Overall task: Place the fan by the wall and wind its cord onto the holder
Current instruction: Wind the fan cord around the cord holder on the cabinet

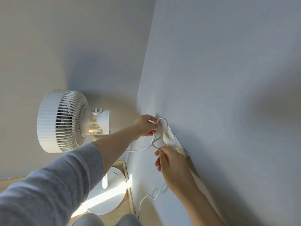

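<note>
A white pedestal fan (68,121) stands in the corner on a round base (110,193), close to the pale blue wall (219,95) on the right. A white cord holder (172,141) is fixed to that wall. The fan's white cord (141,148) loops around the holder's upper end. My left hand (145,126) pinches the cord at the top of the loop. My right hand (171,163) grips the cord just below the holder. More cord hangs down along the wall toward the floor.
A wooden floor and a light skirting board (130,185) run along the foot of the blue wall. A beige wall stands behind the fan. My knees in grey trousers (105,220) show at the bottom edge.
</note>
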A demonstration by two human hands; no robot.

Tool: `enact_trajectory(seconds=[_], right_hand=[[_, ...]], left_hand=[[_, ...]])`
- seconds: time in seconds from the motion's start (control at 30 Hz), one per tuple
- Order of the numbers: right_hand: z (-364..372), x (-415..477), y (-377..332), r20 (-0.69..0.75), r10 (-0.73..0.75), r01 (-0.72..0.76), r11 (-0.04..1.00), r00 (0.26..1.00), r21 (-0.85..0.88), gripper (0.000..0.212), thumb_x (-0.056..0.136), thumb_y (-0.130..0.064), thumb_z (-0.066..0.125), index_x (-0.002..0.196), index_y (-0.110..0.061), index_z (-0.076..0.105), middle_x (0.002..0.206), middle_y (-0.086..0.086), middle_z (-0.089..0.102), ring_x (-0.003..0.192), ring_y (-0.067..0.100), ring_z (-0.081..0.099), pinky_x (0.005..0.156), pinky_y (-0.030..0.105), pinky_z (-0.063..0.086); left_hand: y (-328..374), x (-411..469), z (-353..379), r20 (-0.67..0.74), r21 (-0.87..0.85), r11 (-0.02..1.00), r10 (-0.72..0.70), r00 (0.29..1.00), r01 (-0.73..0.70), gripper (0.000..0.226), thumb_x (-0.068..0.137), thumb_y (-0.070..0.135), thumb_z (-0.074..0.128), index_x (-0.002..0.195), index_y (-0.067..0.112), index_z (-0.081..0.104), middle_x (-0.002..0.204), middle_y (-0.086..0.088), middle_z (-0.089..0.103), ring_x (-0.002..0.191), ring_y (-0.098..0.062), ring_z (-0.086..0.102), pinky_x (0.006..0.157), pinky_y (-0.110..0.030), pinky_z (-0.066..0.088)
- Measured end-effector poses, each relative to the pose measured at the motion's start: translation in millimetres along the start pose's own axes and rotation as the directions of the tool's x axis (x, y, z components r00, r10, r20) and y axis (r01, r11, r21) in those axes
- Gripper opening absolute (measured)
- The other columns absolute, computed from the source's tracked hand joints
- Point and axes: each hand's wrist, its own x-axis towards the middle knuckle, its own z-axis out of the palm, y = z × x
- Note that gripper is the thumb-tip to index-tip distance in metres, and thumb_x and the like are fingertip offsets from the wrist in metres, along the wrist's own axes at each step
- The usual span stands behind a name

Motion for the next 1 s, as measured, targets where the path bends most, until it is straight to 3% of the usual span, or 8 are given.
enact_trajectory(seconds=[0.13,0.27,0.47,0.57,0.63,0.77,0.9,1.0], right_hand=[[-3,-3,0,0.000,0.004,-0.004,1.000,1.000,0.005,0.028,0.096,-0.014,0.033,0.088,-0.025,0.057,0.077,-0.004,0.064,0.074,0.013,0.064,0.076,0.034,0.057],[-6,-9,1,-0.002,0.004,-0.004,1.000,1.000,-0.015,0.028,0.097,-0.014,0.034,0.088,-0.027,0.057,0.073,-0.006,0.063,0.072,0.010,0.063,0.074,0.032,0.057],[-4,-7,-8,0.014,0.013,-0.013,0.999,1.000,0.030,0.023,0.095,-0.014,0.038,0.088,-0.022,0.059,0.081,-0.005,0.065,0.082,0.015,0.063,0.082,0.036,0.054],[2,0,-15,0.048,0.045,-0.049,0.995,0.998,0.083,0.025,0.092,-0.016,0.036,0.099,-0.023,0.059,0.089,0.001,0.066,0.096,0.020,0.061,0.088,0.042,0.051],[4,6,-19,0.067,0.087,-0.094,0.990,0.994,0.106,0.031,0.093,-0.014,0.036,0.117,-0.022,0.053,0.105,0.001,0.062,0.099,0.020,0.057,0.087,0.039,0.049],[4,15,-33,0.063,0.066,-0.074,0.986,0.996,0.146,0.044,0.094,-0.012,0.039,0.137,-0.022,0.039,0.130,-0.004,0.047,0.121,0.012,0.045,0.092,0.024,0.037],[-6,36,-56,-0.002,-0.013,0.013,0.967,1.000,0.256,0.039,0.096,-0.013,0.044,0.134,-0.017,0.045,0.127,-0.006,0.054,0.118,0.009,0.051,0.094,0.019,0.035],[-18,57,-76,-0.015,-0.091,0.090,0.922,0.996,0.378,0.033,0.096,-0.019,0.050,0.128,-0.013,0.054,0.120,-0.003,0.062,0.113,0.009,0.057,0.103,0.028,0.043]], left_hand=[[-1,-2,-3,-0.083,0.094,0.994,0.057,0.995,-0.049,0.007,0.087,0.018,0.063,0.089,0.013,0.058,0.085,-0.004,0.065,0.067,-0.015,0.066,0.070,-0.028,0.059],[6,-12,-25,-0.131,-0.074,0.995,0.049,0.990,-0.060,0.013,0.090,0.020,0.060,0.082,0.013,0.054,0.087,-0.010,0.069,0.063,-0.017,0.068,0.064,-0.029,0.060],[30,-48,-69,-0.233,-0.107,0.972,0.180,0.956,-0.209,0.021,0.087,0.026,0.065,0.070,0.013,0.063,0.069,-0.004,0.063,0.055,-0.014,0.058,0.059,-0.022,0.055],[40,-71,-81,-0.248,-0.057,0.972,0.208,0.946,-0.229,0.022,0.087,0.028,0.064,0.074,0.010,0.069,0.064,-0.002,0.057,0.051,-0.013,0.050,0.055,-0.018,0.051],[44,-82,-87,-0.257,-0.026,0.972,0.218,0.942,-0.232,0.022,0.087,0.027,0.064,0.077,0.009,0.071,0.063,-0.002,0.055,0.052,-0.013,0.048,0.054,-0.017,0.049],[46,-92,-96,-0.270,0.071,0.971,0.241,0.932,-0.230,0.020,0.085,0.030,0.066,0.080,0.011,0.073,0.068,-0.002,0.059,0.058,-0.013,0.052,0.067,-0.024,0.053],[44,-96,-97,-0.259,0.105,0.967,0.254,0.932,-0.234,0.019,0.084,0.028,0.067,0.083,0.010,0.073,0.072,-0.004,0.060,0.061,-0.014,0.053,0.072,-0.028,0.054],[43,-96,-96,-0.241,0.127,0.963,0.263,0.934,-0.238,0.023,0.083,0.027,0.068,0.087,0.005,0.073,0.073,-0.006,0.061,0.062,-0.015,0.054,0.074,-0.032,0.054]])
